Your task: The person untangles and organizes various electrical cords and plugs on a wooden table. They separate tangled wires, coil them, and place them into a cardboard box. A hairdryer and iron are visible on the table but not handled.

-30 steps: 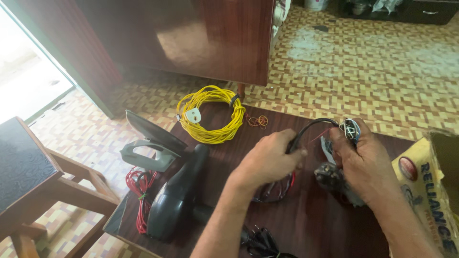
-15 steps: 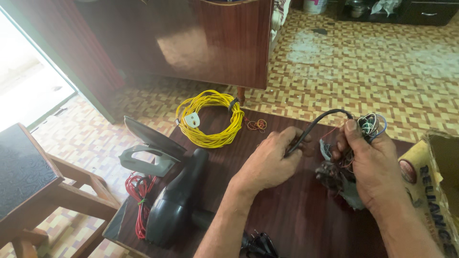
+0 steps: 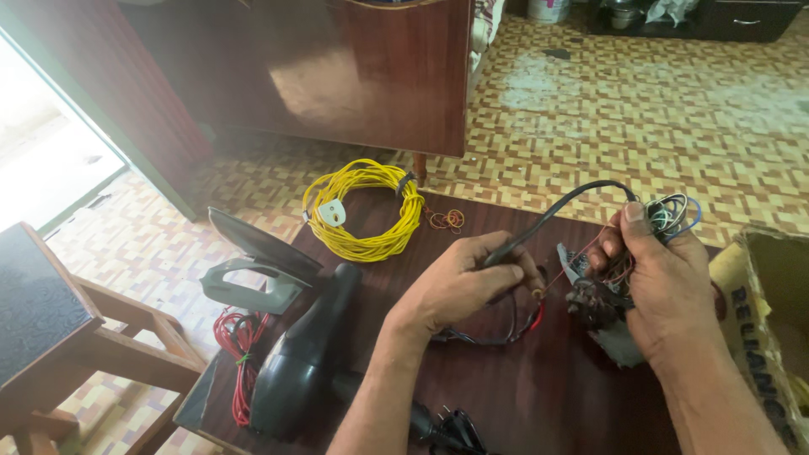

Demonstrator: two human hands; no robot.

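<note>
Your right hand (image 3: 670, 291) covered most of a dark component (image 3: 594, 307), so its type could not be identified; it was possibly a small circuit assembly. That grip was clenched on a bundle of thin multicoloured wires (image 3: 670, 215), held above the dark tabletop (image 3: 548, 396). Your left hand (image 3: 459, 282) pinched a black cable (image 3: 556, 211) that arched across to the right hand. A yellow wire coil (image 3: 366, 211) lay well apart, behind the left hand. A black plug (image 3: 451, 425) was cut off at the frame's lower edge.
</note>
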